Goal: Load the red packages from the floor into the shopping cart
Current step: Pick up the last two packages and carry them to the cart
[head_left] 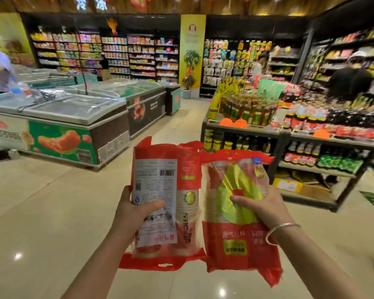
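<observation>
Supermarket aisle w/ glossy beige floor (41, 212) under both hands. Left grip (134, 209) holds a red package (166, 203) upright, thumb across its white label side, fingers curled behind; barcode faces the camera. Right grip (261, 207) holds a second red package (235, 212), thumb on its yellow-green front, fingers wrapped round the far edge; silver bangle (279, 233) on that wrist. Pkgs sit side by side between the grips, edges touching or nearly so, both off the floor at chest height. Beyond left grip: chest freezers (73, 117) w/ glass lids. Beyond right grip: low shelf rack (289, 134) of bottles and jars. Two other people stand far off, at left edge and at right by the shelves.
</observation>
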Tool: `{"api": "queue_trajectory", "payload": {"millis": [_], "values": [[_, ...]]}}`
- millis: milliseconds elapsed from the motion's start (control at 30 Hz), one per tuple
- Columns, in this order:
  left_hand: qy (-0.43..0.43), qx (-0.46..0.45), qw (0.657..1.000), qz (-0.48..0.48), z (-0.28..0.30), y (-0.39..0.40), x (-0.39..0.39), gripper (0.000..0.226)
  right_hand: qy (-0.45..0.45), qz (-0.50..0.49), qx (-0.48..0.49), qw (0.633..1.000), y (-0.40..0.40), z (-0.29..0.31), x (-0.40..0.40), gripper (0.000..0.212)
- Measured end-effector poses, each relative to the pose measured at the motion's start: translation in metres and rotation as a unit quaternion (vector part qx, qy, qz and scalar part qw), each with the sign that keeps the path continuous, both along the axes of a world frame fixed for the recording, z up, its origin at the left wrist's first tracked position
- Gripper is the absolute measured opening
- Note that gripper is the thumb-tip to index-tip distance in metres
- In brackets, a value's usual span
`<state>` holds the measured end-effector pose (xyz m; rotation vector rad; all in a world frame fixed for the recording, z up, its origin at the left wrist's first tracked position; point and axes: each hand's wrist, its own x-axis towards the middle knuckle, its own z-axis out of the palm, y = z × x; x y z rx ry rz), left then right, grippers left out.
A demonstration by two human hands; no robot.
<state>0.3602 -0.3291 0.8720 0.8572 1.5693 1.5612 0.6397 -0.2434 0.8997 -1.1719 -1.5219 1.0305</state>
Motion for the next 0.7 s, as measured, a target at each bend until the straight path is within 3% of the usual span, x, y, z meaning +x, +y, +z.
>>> {"api": "queue_trajectory", "payload": {"millis": [167, 367, 467, 600, 700], "values": [[0.000, -0.002, 0.997, -0.081, 0.004, 0.098, 0.067, 0.066, 0.026, -0.095, -0.024, 0.995, 0.056, -0.009, 0.082, 0.059], [0.025, 0.010, 0.980, -0.197, 0.008, 0.228, 0.131, 0.064, 0.000, -0.211, -0.015, 0.977, 0.125, -0.020, 0.152, 0.045], [0.033, 0.020, 0.965, -0.258, 0.012, 0.297, 0.162, 0.060, 0.007, -0.275, -0.019, 0.961, 0.160, -0.022, 0.181, 0.058], [0.041, 0.010, 0.943, -0.330, 0.024, 0.382, 0.207, 0.081, 0.015, -0.353, -0.040, 0.934, 0.201, -0.020, 0.219, 0.069], [0.053, 0.025, 0.923, -0.381, 0.031, 0.437, 0.250, 0.071, 0.024, -0.402, -0.044, 0.914, 0.225, -0.021, 0.252, 0.079]]}}
